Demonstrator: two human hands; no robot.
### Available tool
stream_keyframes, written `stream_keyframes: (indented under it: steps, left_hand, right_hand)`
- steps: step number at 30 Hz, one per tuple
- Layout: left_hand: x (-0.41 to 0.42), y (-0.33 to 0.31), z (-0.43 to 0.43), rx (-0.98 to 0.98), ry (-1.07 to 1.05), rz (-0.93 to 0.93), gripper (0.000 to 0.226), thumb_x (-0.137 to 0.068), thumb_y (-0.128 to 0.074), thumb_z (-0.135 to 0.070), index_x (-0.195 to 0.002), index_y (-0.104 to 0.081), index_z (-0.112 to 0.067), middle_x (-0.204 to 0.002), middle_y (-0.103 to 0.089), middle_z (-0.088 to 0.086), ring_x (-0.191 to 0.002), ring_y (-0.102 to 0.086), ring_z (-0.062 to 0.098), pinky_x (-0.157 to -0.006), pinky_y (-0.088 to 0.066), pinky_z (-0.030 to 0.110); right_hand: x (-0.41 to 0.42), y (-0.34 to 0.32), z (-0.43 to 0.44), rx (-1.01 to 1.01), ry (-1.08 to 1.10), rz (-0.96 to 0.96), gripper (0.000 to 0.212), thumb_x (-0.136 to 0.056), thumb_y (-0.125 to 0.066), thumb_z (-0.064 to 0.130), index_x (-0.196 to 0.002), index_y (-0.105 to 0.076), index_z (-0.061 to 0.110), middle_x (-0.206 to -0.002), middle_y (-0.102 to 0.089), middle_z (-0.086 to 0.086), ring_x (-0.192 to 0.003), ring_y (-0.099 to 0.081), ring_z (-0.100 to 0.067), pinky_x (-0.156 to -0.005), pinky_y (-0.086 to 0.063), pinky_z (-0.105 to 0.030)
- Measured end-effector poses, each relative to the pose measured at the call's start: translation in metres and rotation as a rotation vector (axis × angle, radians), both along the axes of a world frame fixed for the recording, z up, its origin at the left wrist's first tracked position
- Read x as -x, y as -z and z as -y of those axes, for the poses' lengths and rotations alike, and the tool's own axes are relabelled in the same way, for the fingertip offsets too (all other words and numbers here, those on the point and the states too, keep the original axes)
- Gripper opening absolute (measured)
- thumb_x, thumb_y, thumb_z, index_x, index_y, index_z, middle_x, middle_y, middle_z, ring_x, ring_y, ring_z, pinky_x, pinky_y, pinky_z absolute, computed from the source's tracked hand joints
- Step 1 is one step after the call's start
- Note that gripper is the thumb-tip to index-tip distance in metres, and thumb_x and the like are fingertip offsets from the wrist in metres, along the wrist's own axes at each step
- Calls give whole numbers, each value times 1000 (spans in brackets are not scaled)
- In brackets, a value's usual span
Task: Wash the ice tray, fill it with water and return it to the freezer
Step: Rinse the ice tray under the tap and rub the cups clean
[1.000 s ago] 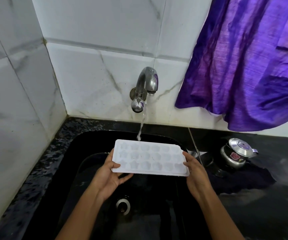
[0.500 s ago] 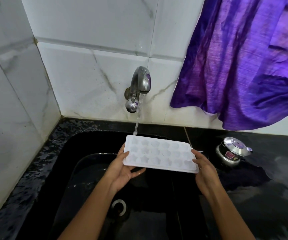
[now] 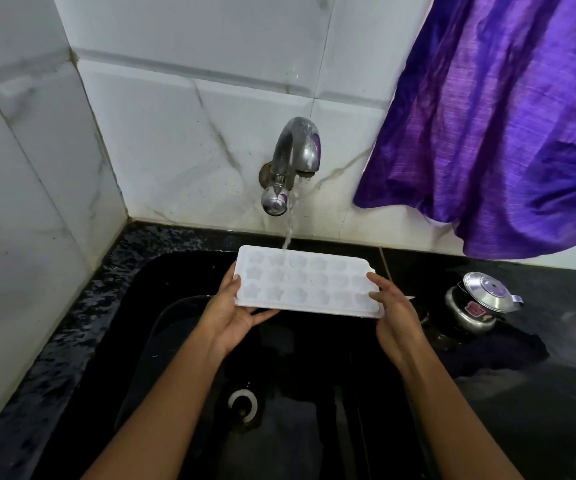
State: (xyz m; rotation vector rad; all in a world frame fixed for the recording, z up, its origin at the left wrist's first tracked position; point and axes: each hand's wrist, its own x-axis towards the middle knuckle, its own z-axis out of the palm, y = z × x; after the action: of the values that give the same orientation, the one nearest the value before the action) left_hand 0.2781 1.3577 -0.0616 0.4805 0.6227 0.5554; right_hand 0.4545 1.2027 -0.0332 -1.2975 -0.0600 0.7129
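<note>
A white ice tray (image 3: 309,280) with star-shaped cups is held level over the black sink (image 3: 162,271). My left hand (image 3: 233,311) grips its left end, thumb on top. Its right end sits in my right hand (image 3: 392,315). A steel tap (image 3: 293,161) on the tiled wall runs a thin stream of water (image 3: 288,230) onto the tray's far edge, left of its middle.
The sink's drain (image 3: 243,403) lies below the tray. A small steel pot with a lid (image 3: 477,301) stands on the black counter (image 3: 539,393) to the right. A purple cloth (image 3: 494,116) hangs over the wall at upper right. White marble tiles close off the left and back.
The tray has shifted to the right under the tap, so the stream now lands further in from its left corner. Both hands keep their grip.
</note>
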Motion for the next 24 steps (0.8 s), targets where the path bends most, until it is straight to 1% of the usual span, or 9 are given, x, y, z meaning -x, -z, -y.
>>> stream_keyframes:
  steps: [3,5,7,9,13,16,18,21,24]
  left_hand:
    - [11,-3,-10,5,-52,-12,37,-102,-33,-22,-135,-45,-33,-119,-63,6,-106,-60,34,-72,-49,56]
    - [19,-4,-16,3,-81,-19,37,-102,-33,-22,-135,-45,-32,-118,-63,5,-104,-61,32,-70,-48,56]
    - [28,-5,-22,-2,-112,-24,37,-102,-34,-22,-136,-44,-31,-114,-64,5,-100,-62,31,-69,-48,55]
    - [38,-6,-27,-15,-133,-35,38,-102,-33,-22,-137,-43,-30,-112,-64,4,-97,-62,30,-67,-47,54]
    - [55,-9,-37,-37,-179,-44,37,-102,-32,-22,-137,-43,-29,-110,-63,4,-97,-61,31,-67,-46,54]
    - [69,-8,-43,-56,-208,-43,36,-102,-31,-22,-136,-43,-27,-110,-63,5,-96,-60,32,-63,-52,57]
    - [78,-7,-47,-64,-224,-39,35,-101,-32,-23,-133,-45,-26,-110,-62,5,-96,-60,31,-58,-57,52]
    - [91,-4,-51,-77,-256,-64,30,-102,-31,-24,-124,-50,-27,-109,-62,4,-94,-60,28,-53,-57,45]
    - [103,-3,-54,-65,-283,-64,28,-102,-30,-23,-118,-53,-27,-106,-63,3,-93,-61,27,-51,-57,44]
  right_hand:
    - [9,2,-14,13,-28,5,36,-88,-42,-8,-115,-61,7,-124,-54,-4,-102,-55,-16,-85,-47,-27]
    - [16,4,-22,29,-52,4,36,-88,-43,-7,-115,-62,8,-121,-55,-2,-105,-54,-17,-88,-47,-29]
    - [24,4,-31,28,-78,2,36,-88,-43,-8,-115,-61,8,-112,-57,0,-98,-56,-14,-83,-48,-27]
    - [32,4,-39,12,-99,4,36,-88,-42,-9,-114,-61,8,-108,-59,0,-93,-57,-13,-78,-49,-24]
    - [46,6,-54,-3,-145,-1,33,-88,-43,-9,-106,-63,11,-108,-60,0,-97,-59,-17,-81,-50,-26]
    - [56,6,-65,-12,-177,7,34,-88,-42,-10,-105,-62,11,-105,-61,0,-93,-60,-16,-75,-50,-23]
    - [62,6,-72,-13,-196,15,34,-88,-42,-10,-104,-63,12,-109,-61,-2,-97,-59,-18,-78,-50,-24]
    - [72,8,-80,-7,-222,19,36,-86,-42,-10,-100,-64,14,-125,-58,-11,-106,-57,-24,-80,-50,-27]
    - [82,11,-86,-21,-241,15,39,-85,-39,-13,-97,-63,15,-130,-56,-17,-110,-56,-28,-87,-47,-33]
